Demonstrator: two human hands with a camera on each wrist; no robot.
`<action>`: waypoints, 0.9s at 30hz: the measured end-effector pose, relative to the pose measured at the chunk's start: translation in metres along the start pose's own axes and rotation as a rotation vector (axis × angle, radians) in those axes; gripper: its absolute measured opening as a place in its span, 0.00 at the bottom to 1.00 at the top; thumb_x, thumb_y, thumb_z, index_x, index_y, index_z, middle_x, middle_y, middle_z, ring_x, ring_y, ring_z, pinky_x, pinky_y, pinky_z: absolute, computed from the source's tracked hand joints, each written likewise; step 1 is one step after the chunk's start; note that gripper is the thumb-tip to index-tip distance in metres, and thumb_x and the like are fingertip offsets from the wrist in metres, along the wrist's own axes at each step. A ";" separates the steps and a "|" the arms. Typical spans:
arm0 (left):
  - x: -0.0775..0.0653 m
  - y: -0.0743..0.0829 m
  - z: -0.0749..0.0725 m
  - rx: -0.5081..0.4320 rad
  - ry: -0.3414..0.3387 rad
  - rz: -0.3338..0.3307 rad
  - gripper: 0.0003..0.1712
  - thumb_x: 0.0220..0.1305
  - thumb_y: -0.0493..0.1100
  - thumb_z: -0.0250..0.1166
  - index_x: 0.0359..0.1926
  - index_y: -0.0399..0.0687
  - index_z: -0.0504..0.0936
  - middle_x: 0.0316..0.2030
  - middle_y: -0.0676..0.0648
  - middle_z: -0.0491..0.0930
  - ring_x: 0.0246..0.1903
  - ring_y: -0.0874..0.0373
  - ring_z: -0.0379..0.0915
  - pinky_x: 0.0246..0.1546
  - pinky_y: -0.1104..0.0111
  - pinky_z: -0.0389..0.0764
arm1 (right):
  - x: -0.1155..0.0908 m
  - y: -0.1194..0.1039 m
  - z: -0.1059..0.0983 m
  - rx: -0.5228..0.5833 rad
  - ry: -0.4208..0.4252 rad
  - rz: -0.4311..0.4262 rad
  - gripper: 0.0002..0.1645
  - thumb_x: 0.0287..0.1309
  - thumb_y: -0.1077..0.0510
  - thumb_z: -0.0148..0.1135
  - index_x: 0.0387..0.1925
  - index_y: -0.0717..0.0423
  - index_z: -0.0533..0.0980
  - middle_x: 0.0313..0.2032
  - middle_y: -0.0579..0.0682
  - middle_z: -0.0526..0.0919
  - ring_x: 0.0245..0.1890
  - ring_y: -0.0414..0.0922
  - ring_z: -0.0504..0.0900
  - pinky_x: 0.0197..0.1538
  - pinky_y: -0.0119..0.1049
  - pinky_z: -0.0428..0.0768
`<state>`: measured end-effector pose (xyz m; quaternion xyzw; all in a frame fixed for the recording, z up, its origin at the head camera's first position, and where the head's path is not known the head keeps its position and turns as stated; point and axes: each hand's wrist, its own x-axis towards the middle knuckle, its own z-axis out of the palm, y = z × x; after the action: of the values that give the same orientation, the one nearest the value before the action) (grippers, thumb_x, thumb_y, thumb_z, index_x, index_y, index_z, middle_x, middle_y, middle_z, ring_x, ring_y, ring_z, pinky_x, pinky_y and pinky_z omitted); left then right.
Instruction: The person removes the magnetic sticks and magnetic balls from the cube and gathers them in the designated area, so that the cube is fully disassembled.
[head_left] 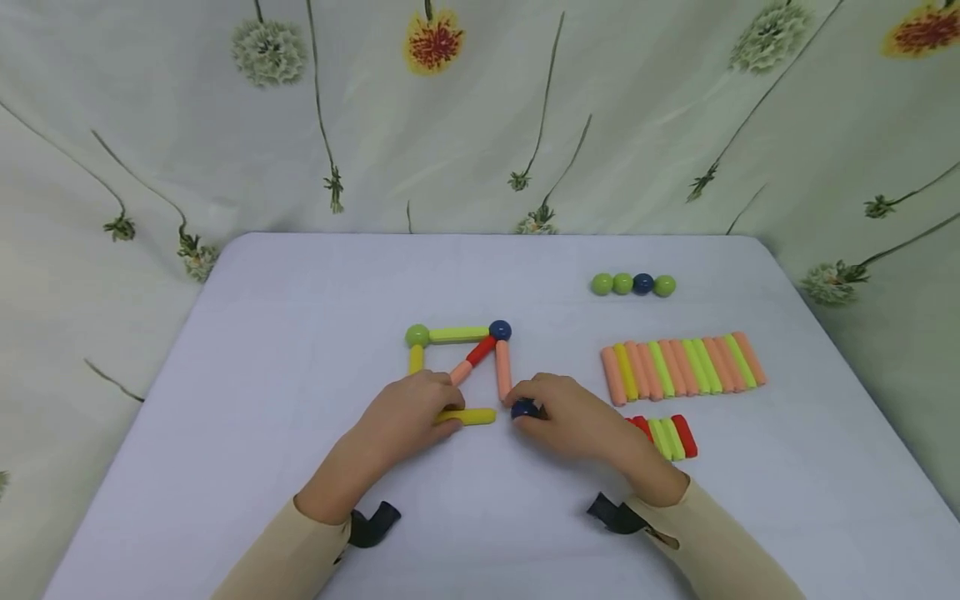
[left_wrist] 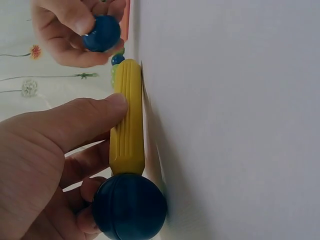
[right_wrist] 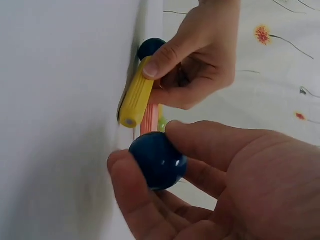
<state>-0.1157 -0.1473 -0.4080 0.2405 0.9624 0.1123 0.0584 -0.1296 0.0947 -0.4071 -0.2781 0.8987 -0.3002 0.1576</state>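
In the head view my left hand (head_left: 412, 415) pinches a yellow rod (head_left: 477, 417) between thumb and fingers. A dark blue ball (left_wrist: 130, 207) sits on that rod's near end in the left wrist view. My right hand (head_left: 570, 417) holds another dark blue ball (right_wrist: 158, 161) between thumb and fingers, a short gap from the rod's free end. Beyond the hands lies a frame of rods: a green ball (head_left: 417, 336), a light green rod (head_left: 459, 334), a blue ball (head_left: 500, 330), a pink rod (head_left: 503, 371) and a red rod (head_left: 481, 351) running diagonally. My left hand hides its lower left corner.
On the right lies a row of pink, yellow and green rods (head_left: 678, 367). Shorter red and green rods (head_left: 670, 437) sit nearer, partly behind my right wrist. Several balls (head_left: 622, 283) line up at the back right of the white table (head_left: 300, 292). A flowered cloth (head_left: 480, 125) hangs behind.
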 end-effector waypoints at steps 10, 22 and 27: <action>0.000 0.000 0.003 -0.025 0.001 -0.017 0.11 0.52 0.47 0.76 0.38 0.55 0.88 0.31 0.59 0.77 0.32 0.64 0.68 0.35 0.72 0.75 | -0.018 0.037 -0.047 0.260 0.056 0.112 0.23 0.60 0.55 0.68 0.57 0.51 0.76 0.33 0.48 0.83 0.29 0.45 0.81 0.31 0.41 0.79; 0.002 -0.004 0.004 -0.033 0.003 -0.002 0.11 0.52 0.46 0.76 0.38 0.54 0.88 0.31 0.59 0.78 0.32 0.64 0.68 0.36 0.72 0.75 | -0.009 0.123 -0.138 0.089 0.329 0.438 0.35 0.66 0.40 0.57 0.59 0.64 0.67 0.41 0.61 0.83 0.37 0.53 0.84 0.47 0.50 0.80; 0.000 -0.003 0.004 -0.047 0.006 0.000 0.11 0.52 0.46 0.77 0.38 0.54 0.88 0.31 0.58 0.78 0.33 0.64 0.68 0.36 0.71 0.76 | -0.005 0.156 -0.170 0.010 0.334 0.516 0.39 0.68 0.38 0.52 0.63 0.66 0.65 0.49 0.66 0.78 0.41 0.56 0.81 0.46 0.53 0.77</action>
<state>-0.1169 -0.1491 -0.4126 0.2388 0.9596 0.1356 0.0613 -0.2657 0.2780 -0.3735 0.0134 0.9517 -0.2962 0.0802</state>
